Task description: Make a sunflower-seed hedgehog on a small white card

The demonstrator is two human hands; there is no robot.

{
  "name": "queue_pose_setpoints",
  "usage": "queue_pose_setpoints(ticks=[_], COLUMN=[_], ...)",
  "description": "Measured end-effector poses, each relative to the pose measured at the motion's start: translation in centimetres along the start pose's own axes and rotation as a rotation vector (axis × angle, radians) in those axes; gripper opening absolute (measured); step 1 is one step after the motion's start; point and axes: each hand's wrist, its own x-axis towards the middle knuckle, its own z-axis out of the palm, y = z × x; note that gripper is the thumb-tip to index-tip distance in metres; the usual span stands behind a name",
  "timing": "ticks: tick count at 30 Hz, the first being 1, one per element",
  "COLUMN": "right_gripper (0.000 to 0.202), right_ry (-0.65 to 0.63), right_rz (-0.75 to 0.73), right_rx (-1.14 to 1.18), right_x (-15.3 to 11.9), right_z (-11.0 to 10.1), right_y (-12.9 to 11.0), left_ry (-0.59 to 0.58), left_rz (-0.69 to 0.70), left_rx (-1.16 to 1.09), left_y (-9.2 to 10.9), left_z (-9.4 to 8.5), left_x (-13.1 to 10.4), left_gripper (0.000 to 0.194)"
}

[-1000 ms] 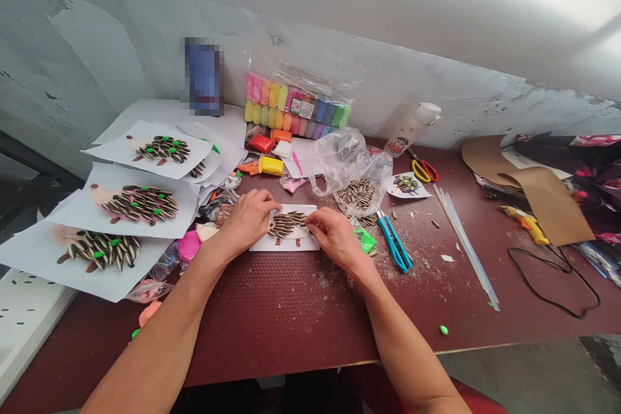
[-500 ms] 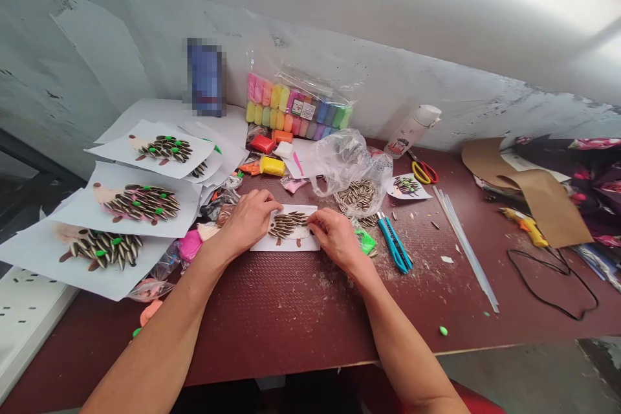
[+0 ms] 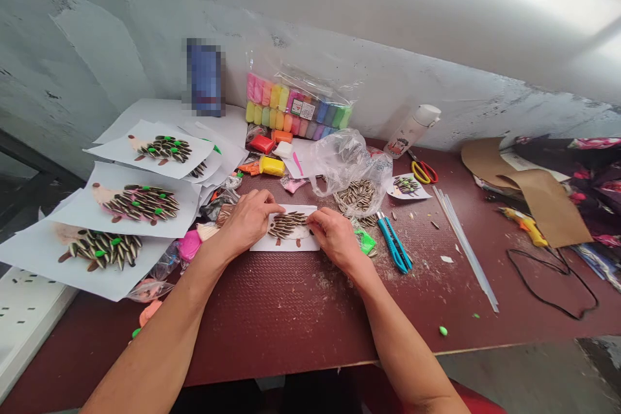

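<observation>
A white card [image 3: 259, 245] with a hedgehog figure covered in striped seeds [image 3: 286, 225] lies on the dark red table [image 3: 281, 310]. My left hand [image 3: 248, 217] rests at the card's upper left, thumb and index finger together at its edge. At the card's right side is my right hand [image 3: 333, 231], its fingertips pinched by the end of the seed rows; whatever lies between them is too small to make out. Just beyond my right hand, a clear plastic bag [image 3: 339, 152] has a pile of seeds [image 3: 356, 195] in its mouth.
Finished-looking hedgehog sheets [image 3: 145, 200] are stacked at the left. Coloured clay packs [image 3: 291, 107] lean on the wall. Right of my hands are a teal cutter [image 3: 394, 246], scissors [image 3: 424, 171], a bottle [image 3: 412, 132], clear sticks [image 3: 466, 249] and a yellow glue gun [image 3: 526, 228] with its black cord.
</observation>
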Motion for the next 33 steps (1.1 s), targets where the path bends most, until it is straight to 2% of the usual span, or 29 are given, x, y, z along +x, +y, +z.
queue_pose_setpoints(ticks=[11,21,33], right_gripper=[0.019,0.010,0.012], right_ry=[0.020,0.030,0.071], right_rz=[-0.020,0.039,0.046], right_rx=[-0.012,0.064,0.071], right_x=[-0.1,0.0,0.1], right_z=[0.6,0.1,0.3], right_y=[0.1,-0.1,-0.1], left_ry=[-0.019,-0.014,-0.015], left_rz=[-0.011,0.000,0.017], left_rx=[0.002,0.028,0.014], left_y=[0.0,0.4,0.9], left_z=[0.1,-0.2,-0.1], left_x=[0.0,0.0,0.0], left_gripper=[0.045,0.048,0.053])
